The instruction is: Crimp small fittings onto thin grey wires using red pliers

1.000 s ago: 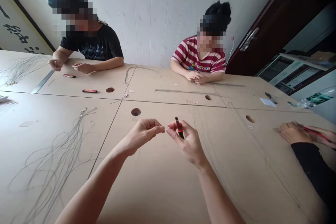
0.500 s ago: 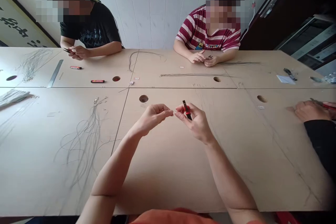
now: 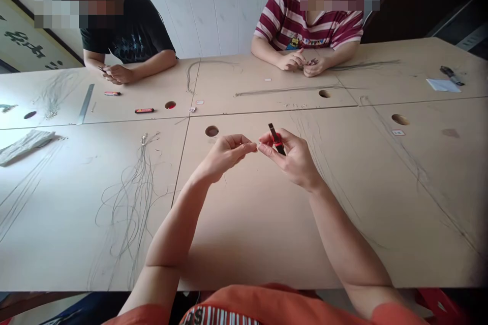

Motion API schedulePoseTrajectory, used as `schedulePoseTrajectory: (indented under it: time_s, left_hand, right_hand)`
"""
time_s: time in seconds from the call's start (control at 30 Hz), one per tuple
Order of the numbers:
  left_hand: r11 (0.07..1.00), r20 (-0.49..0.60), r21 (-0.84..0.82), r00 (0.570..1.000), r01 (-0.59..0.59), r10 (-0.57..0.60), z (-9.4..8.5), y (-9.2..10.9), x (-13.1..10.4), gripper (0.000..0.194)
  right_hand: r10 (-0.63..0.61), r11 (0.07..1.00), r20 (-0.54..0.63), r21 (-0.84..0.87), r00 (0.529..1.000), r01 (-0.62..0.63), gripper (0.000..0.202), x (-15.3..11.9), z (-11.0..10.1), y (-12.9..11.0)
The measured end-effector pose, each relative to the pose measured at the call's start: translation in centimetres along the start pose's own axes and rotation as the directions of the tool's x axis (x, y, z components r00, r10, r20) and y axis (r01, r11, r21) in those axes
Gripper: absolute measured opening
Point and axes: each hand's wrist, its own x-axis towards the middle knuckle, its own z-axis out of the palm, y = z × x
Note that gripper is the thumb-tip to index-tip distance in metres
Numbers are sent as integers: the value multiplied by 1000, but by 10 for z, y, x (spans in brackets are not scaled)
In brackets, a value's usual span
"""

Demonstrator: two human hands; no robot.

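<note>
My left hand (image 3: 231, 157) is closed in a pinch, thumb against forefinger. Whatever lies between those fingertips is too small to make out. Just beside it, my right hand (image 3: 292, 155) is closed around a slim black tool with a red band (image 3: 277, 141), which slants up past the fingers; its exact kind is not clear. The right thumb and forefinger also come together at a tiny light bit, close to the left fingertips. Both hands are above the wooden table (image 3: 244, 233). Left of them lies a loose bundle of thin grey cords (image 3: 141, 183) with small metal ends.
Across the table a person in black (image 3: 129, 30) and a person in a striped shirt (image 3: 305, 20) handle small things. A metal ruler (image 3: 86, 103), a red marker-like stick (image 3: 144, 110), more cords (image 3: 285, 91), a white paper (image 3: 443, 85) and round table holes (image 3: 212, 131) are about.
The view has shifted, and the co-worker's hands at the far right have left it. My hands keep nearly the same pose, fingertips close together, with the tool still in the right.
</note>
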Motion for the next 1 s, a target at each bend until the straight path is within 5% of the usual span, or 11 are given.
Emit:
schedulePoseTrajectory:
  time_s: [1.0]
  left_hand:
    - [999, -18, -6, 998, 52, -52, 1, 3, 0, 27]
  right_hand:
    - [57, 997, 29, 59, 998, -58, 23, 0, 4, 2]
